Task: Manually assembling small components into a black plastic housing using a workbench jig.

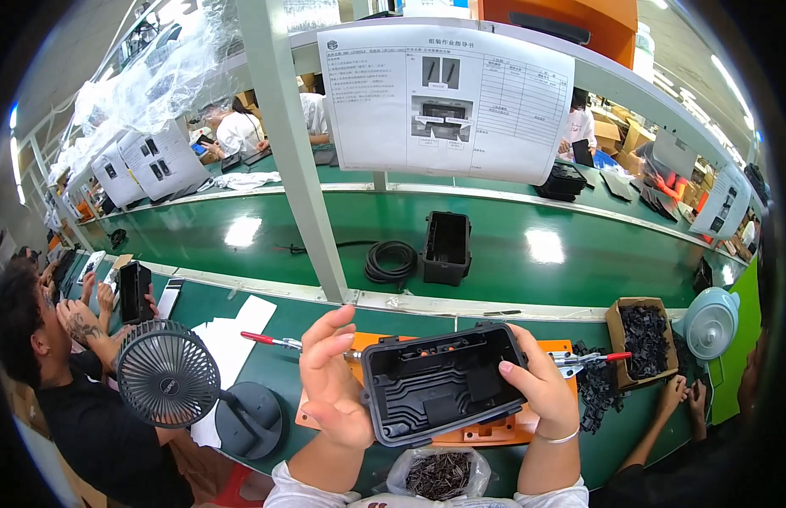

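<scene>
My right hand (544, 385) grips the right end of an open black plastic box (427, 394), with the thumb over its rim. The box is tilted so its ribbed inside faces me; small orange bits show along its far inner wall. My left hand (335, 385) is open at the box's left end, fingers spread and raised; whether the palm touches the box I cannot tell. Beneath the box lies an orange fixture (488, 433), partly hidden, with red-handled toggle clamps at its left (259, 338) and right (615, 357). Nearest me sits a clear bag of dark screw-like pieces (438, 474).
Loose black plastic parts (598, 385) lie right, beside a carton (615, 328) of similar pieces. A black fan (168, 374) and white papers (251, 326) stand left. Another black box (448, 269) and coiled cable (390, 264) rest on the green belt. Co-workers sit on both sides.
</scene>
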`<state>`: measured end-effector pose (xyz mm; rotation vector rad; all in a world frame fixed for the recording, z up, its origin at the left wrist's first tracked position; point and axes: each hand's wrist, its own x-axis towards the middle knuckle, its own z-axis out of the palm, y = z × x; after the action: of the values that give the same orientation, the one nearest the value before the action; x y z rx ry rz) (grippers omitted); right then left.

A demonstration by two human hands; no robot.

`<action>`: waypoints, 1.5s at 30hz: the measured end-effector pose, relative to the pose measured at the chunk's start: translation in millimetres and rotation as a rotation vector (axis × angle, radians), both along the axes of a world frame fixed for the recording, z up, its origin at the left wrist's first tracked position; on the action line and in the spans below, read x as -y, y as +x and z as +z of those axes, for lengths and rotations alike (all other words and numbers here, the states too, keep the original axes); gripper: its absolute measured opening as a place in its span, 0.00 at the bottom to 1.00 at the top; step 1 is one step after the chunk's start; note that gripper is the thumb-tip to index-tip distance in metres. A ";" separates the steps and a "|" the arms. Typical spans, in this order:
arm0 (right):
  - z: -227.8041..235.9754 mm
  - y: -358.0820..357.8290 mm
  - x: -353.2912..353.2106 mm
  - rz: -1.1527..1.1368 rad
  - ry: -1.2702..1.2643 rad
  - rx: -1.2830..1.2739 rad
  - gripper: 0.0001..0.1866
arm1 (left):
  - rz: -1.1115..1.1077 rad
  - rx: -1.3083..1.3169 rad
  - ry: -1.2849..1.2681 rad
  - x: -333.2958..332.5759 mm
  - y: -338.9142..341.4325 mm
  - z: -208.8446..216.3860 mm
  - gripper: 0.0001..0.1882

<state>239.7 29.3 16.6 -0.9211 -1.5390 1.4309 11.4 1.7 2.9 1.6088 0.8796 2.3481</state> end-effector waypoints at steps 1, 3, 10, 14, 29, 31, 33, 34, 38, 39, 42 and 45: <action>-0.3 1.3 -0.4 -0.002 0.000 0.000 0.28 | -0.007 -0.002 0.009 -0.3 0.6 -0.1 0.37; -1.5 3.9 -1.6 0.002 0.009 0.000 0.27 | -0.017 -0.004 0.019 -1.1 2.5 -0.4 0.38; -1.7 3.2 -0.6 0.012 0.078 0.028 0.27 | 0.046 0.019 0.293 2.2 -3.0 0.3 0.38; 0.9 3.6 1.9 0.017 0.071 0.028 0.27 | 0.039 -0.071 0.258 7.6 -4.5 2.4 0.38; 5.2 5.2 6.0 0.068 0.061 0.100 0.28 | -0.232 -0.333 0.119 11.2 -14.3 12.1 0.41; 6.8 7.4 6.4 0.053 0.062 0.112 0.28 | -0.240 -0.350 0.118 10.9 -11.7 11.4 0.41; 7.0 8.5 4.9 0.023 0.007 0.105 0.29 | -0.256 -0.389 0.104 12.0 -12.4 8.5 0.39; 5.5 11.9 1.6 0.017 0.013 0.110 0.29 | -0.261 -0.385 0.111 11.3 -11.3 7.9 0.39; -0.5 40.7 -25.2 -0.136 0.116 0.147 0.25 | -0.220 -0.381 0.109 4.9 -12.0 8.3 0.37; -0.6 53.2 -37.5 -0.197 0.003 0.148 0.25 | -0.170 -0.354 0.080 6.7 -14.9 10.0 0.37; 4.0 76.2 -86.2 -0.436 -0.234 0.200 0.20 | -0.074 -0.316 0.045 10.7 -23.9 9.6 0.36; -23.2 128.3 -147.5 -0.515 -0.442 0.163 0.20 | -0.013 -0.228 0.094 11.9 -20.9 12.5 0.34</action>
<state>368.0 176.8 -6.6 -1.5991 -0.9904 1.3493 -9.5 -10.2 15.4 1.9432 0.8065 2.2604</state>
